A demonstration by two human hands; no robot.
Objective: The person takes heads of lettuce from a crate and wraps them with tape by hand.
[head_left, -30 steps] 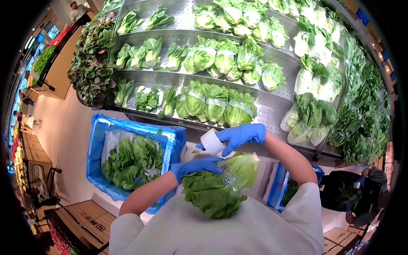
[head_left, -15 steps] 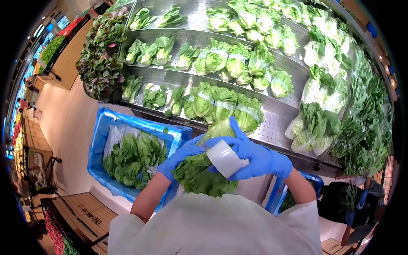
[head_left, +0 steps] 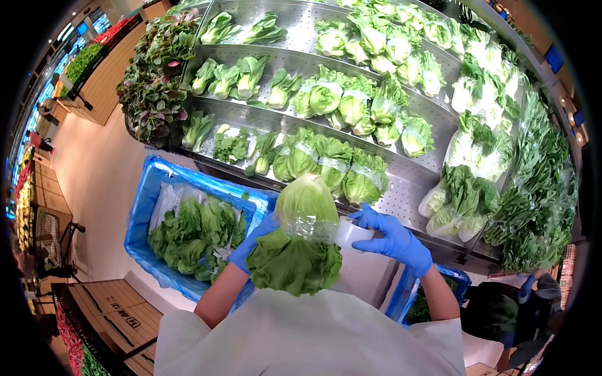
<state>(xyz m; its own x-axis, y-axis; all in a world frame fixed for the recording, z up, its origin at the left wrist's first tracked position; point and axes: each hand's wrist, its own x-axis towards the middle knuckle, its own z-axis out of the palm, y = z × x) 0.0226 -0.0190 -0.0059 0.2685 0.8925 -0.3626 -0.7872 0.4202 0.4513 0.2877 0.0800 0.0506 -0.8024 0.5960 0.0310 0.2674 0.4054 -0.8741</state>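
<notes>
A head of lettuce stands base up before my chest, its leaves hanging down and clear tape around its middle. My left hand, in a blue glove, holds the lettuce from the left side; its fingers are partly hidden behind the leaves. On the right, my gloved right hand grips a white tape roll, which is close against the taped band.
A blue-lined crate with loose lettuce stands at the left. Metal shelves of greens rise ahead. Another blue crate is at the lower right, near a co-worker in dark clothing. Cardboard-coloured boxes stand lower left.
The lettuce has turned from lying sideways to base up, facing the shelves. My right hand has moved the roll across the lettuce and then to its right side. My left hand has shifted left.
</notes>
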